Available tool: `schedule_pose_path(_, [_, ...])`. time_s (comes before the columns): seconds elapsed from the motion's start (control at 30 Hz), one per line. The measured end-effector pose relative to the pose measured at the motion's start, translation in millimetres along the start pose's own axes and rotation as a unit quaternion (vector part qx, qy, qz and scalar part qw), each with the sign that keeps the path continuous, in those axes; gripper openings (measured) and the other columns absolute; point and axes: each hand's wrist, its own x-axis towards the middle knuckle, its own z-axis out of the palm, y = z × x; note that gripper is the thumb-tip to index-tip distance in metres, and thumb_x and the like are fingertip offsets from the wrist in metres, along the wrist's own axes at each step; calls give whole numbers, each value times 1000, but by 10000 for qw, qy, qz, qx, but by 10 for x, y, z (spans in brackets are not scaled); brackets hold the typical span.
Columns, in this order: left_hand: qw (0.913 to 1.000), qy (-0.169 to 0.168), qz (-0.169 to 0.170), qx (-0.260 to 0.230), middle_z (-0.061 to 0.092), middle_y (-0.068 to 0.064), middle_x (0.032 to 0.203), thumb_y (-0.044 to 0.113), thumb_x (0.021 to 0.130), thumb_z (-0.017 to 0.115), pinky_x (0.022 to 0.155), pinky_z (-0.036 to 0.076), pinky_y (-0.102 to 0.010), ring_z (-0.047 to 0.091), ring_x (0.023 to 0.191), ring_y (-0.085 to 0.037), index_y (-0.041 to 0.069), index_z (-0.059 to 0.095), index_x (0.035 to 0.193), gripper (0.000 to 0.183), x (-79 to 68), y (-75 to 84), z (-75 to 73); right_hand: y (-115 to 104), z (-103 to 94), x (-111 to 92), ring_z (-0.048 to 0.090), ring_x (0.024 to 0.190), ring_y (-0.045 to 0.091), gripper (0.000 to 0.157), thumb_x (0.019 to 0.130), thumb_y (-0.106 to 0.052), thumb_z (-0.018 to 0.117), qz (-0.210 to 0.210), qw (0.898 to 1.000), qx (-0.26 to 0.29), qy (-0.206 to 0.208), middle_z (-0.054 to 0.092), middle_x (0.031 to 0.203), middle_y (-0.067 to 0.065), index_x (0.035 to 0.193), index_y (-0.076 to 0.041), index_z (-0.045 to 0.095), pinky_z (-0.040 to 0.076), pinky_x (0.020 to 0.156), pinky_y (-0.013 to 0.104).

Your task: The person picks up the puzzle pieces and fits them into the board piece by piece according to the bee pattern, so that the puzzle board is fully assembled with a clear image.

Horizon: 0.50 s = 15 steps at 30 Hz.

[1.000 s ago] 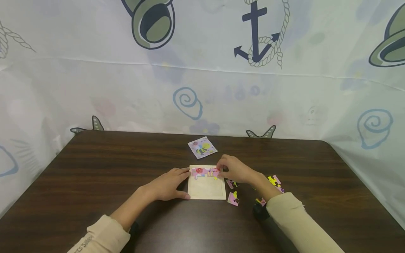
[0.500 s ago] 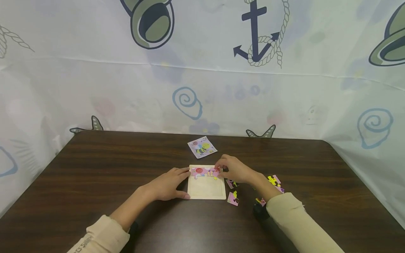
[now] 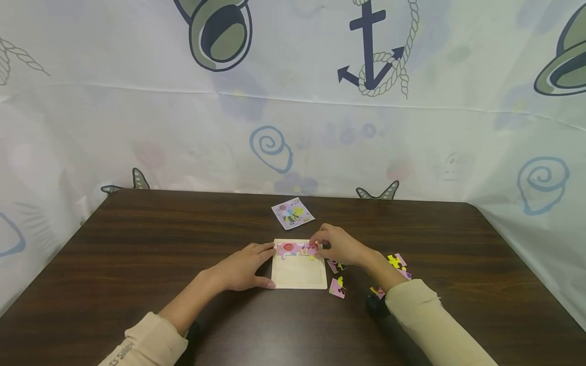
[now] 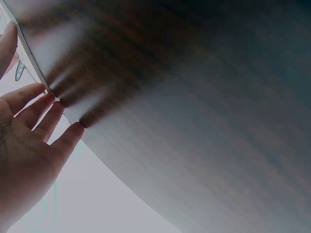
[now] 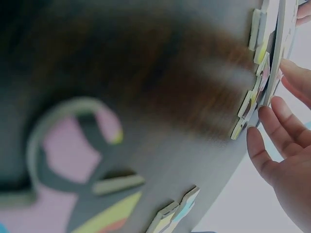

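Note:
A square wooden puzzle tray (image 3: 298,275) lies on the table in the head view, with joined pink pieces along its far edge. One of them shows a red round shape (image 3: 288,247). My left hand (image 3: 242,267) rests against the tray's left side, fingers at the far corner and thumb near the front corner. In the left wrist view its nearly straight fingers (image 4: 48,119) touch the rim. Over the far right corner, my right hand (image 3: 342,245) pinches a pink puzzle piece (image 3: 313,248) lying in the row; the fingertips partly hide it.
Loose puzzle pieces lie right of the tray, among them a pink and yellow piece (image 3: 337,287) and a yellow one (image 3: 396,261). The right forearm partly covers some. Behind the tray lies a bee picture card (image 3: 293,213). A patterned curtain (image 3: 206,142) hangs behind the dark table (image 3: 183,218).
My right hand has shifted slightly left along the tray's far edge, with its fingertips at the pink piece. My left hand stays at the tray's left side.

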Motion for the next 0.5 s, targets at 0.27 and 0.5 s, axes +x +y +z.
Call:
schedule_pose_path(0.27, [10000, 33, 1, -7, 34, -14, 143, 37, 78, 71, 100, 32, -47, 33, 127, -31, -1, 42, 135, 74, -2, -2, 10, 24, 15, 10, 53, 85, 21, 24, 81, -7, 69, -133, 9999, -49, 22, 54, 90, 5, 104, -7, 68, 46, 73, 28])
schedule_pose_path(0.5, [10000, 43, 18, -35, 34, -15, 143, 36, 78, 71, 99, 32, -46, 33, 127, -31, -1, 42, 135, 74, -5, 8, 6, 34, 12, 6, 51, 85, 21, 24, 81, -6, 69, -78, 10000, -29, -54, 53, 91, 6, 105, -9, 69, 45, 72, 28])
